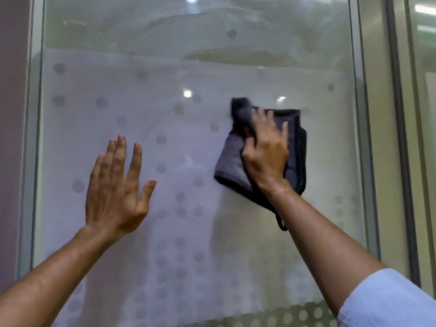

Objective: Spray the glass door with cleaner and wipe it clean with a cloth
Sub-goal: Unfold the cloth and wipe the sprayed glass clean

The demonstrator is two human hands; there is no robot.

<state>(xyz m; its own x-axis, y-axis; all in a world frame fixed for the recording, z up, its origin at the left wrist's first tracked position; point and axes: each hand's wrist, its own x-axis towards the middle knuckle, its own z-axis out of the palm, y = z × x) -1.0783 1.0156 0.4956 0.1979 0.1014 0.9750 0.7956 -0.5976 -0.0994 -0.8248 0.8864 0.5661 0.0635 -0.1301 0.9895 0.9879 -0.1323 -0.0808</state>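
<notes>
The glass door (179, 142) fills the view, frosted with a pattern of grey dots below a clear upper band. A dark grey folded cloth (295, 147) lies flat against the glass right of centre. My right hand (266, 152) presses it to the pane with spread fingers, and a loop of the cloth hangs below my wrist. My left hand (115, 185) is held up to the left with straight, slightly spread fingers, at or just in front of the glass; contact cannot be told. No spray bottle is in view.
A pale metal frame (363, 138) runs down the door's right edge, with a dark seal strip (401, 138) and another glass panel beyond it. At the left stands a plain wall edge (14, 138). Ceiling lights reflect in the glass.
</notes>
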